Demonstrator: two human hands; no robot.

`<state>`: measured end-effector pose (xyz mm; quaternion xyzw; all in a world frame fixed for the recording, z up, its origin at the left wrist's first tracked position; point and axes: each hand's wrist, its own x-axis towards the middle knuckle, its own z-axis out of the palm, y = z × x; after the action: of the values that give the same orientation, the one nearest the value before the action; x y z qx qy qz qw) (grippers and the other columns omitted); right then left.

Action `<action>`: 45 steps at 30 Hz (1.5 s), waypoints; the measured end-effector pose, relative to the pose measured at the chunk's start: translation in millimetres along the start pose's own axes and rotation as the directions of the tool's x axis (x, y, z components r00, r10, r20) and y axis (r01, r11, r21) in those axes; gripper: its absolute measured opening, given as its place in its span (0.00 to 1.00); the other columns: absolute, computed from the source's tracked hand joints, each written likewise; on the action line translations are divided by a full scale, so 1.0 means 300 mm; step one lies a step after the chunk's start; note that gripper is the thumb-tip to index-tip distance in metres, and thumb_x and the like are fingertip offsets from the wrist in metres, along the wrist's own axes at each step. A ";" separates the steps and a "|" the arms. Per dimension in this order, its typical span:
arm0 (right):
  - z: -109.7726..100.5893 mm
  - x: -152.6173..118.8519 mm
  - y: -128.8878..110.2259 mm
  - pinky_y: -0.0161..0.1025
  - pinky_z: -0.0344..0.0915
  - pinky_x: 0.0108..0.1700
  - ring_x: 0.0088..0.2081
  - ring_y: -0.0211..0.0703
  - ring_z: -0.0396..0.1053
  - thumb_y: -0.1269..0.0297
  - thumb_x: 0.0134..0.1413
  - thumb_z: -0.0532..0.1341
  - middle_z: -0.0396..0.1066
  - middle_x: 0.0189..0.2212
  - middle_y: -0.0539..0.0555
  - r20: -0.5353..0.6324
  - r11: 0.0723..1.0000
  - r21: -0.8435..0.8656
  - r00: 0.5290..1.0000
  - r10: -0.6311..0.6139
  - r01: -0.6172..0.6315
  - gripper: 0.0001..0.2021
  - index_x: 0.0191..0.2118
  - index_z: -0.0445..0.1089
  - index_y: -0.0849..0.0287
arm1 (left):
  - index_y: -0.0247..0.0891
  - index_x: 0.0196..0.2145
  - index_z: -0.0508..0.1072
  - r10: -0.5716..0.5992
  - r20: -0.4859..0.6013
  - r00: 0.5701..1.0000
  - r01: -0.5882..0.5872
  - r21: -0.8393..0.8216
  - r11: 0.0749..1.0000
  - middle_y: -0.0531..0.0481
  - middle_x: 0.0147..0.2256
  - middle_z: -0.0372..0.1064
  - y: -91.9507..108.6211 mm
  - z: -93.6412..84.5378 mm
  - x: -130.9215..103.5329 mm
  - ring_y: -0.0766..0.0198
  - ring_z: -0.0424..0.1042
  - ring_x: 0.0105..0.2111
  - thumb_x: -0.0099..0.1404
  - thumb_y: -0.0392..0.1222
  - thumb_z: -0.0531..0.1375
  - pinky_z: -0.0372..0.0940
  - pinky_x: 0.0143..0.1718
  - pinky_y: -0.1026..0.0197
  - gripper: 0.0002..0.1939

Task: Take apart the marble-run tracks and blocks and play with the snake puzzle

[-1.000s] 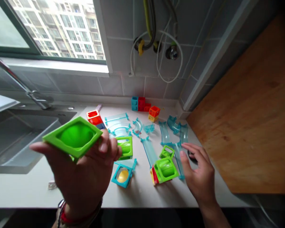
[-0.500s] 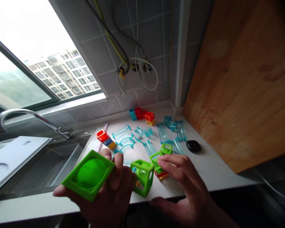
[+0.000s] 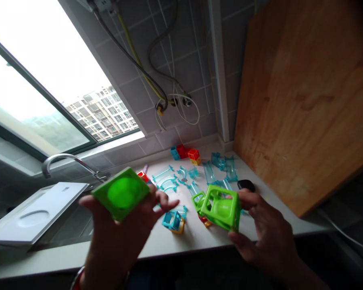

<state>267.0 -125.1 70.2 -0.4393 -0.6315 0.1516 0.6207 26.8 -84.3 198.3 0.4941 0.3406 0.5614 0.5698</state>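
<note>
My left hand [image 3: 125, 231] grips a green square block with a rounded bowl [image 3: 124, 193], held up above the counter's left part, its thumb and fingers at the block's sides. A green open-frame cube [image 3: 222, 207] is pinched between the thumb and fingers of my right hand [image 3: 264, 229]. Just behind that cube, a second green piece [image 3: 197, 201] stands over red and yellow blocks, partly hidden. Between my hands, a blue cube [image 3: 171, 220] sits joined to a yellow block [image 3: 179, 226] on the counter.
Several clear blue track pieces [image 3: 209, 173] lie on the white counter [image 3: 157, 245]. Red [image 3: 181, 151] and orange blocks [image 3: 194, 154] stand near the wall. A black object [image 3: 246, 185] is at right; a faucet [image 3: 69, 156] and white panel [image 3: 45, 209] are left.
My right hand has taken hold of the open-frame cube, which has moved right from beside my left hand. The left hand's outer fingers have spread. The camera view has shifted.
</note>
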 end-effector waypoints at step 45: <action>0.007 0.074 0.143 0.40 0.75 0.35 0.33 0.44 0.75 0.52 0.58 0.70 0.76 0.39 0.53 0.099 0.926 0.184 0.943 0.316 -0.330 0.21 0.54 0.71 0.54 | 0.35 0.41 0.75 0.036 -0.178 0.983 0.150 0.909 0.388 0.45 0.33 0.79 -0.137 -0.737 0.542 0.45 0.80 0.39 0.32 0.51 0.80 0.74 0.40 0.52 0.38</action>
<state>284.2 -83.3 52.6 -0.4678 -0.5528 0.3288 0.6062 -146.9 119.1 124.6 0.6650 0.6573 0.2991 0.1903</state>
